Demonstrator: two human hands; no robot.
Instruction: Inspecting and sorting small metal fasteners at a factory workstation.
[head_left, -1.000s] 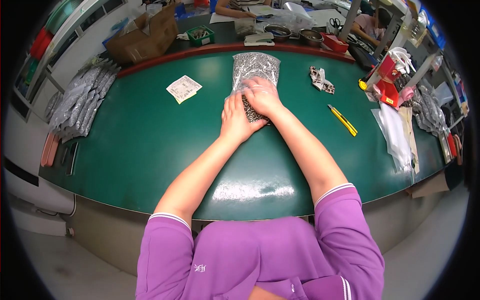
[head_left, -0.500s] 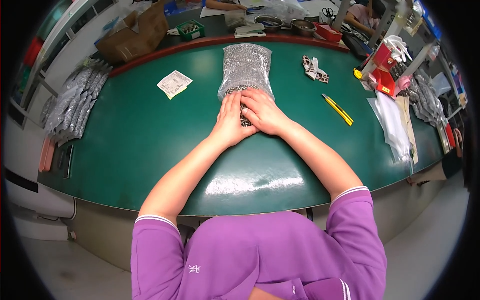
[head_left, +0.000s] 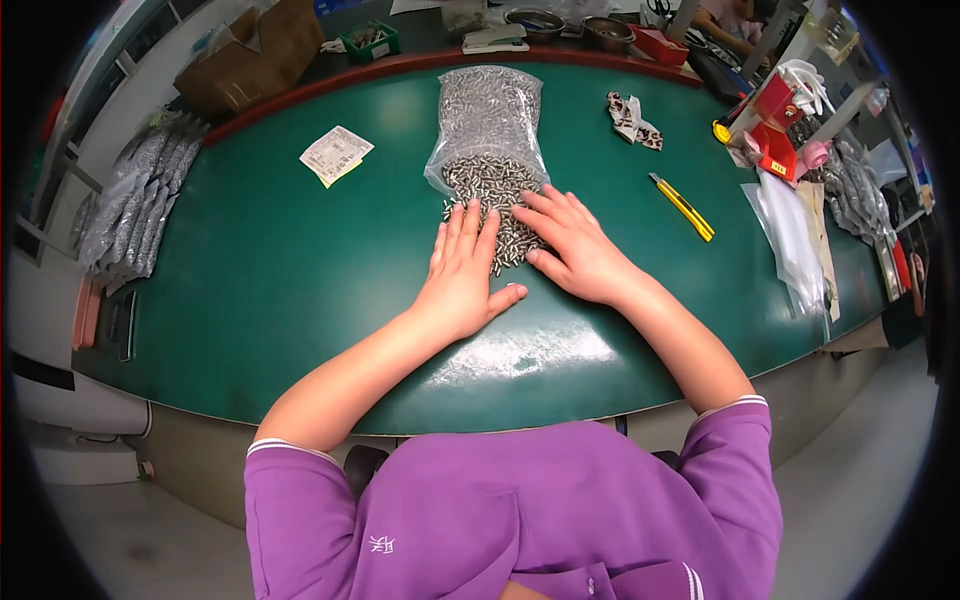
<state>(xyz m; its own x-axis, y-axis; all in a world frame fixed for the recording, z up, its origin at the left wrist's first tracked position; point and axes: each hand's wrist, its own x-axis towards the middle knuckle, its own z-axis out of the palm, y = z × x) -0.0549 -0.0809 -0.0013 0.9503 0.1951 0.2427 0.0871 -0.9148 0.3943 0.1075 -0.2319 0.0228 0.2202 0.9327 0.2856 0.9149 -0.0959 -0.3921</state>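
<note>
A clear plastic bag full of small metal parts lies flat at the table's middle, its mouth toward me. Out of the mouth spreads a pile of small silvery cylindrical pieces, like short pins or screws; their exact kind is too small to tell. My left hand rests flat, fingers stretched, its fingertips on the pile's left edge. On the right edge lies my right hand, fingers spread, also touching the pieces. Neither hand grips anything.
On the green table are a paper label, a yellow utility knife and a crumpled patterned strip. Filled bags stack at the left; flat clear bags lie at the right. A red ledge bounds the back.
My hands have parted from their place together over the bag's mouth and drawn nearer to me. The metal pieces between them now show, spread out over the table.
</note>
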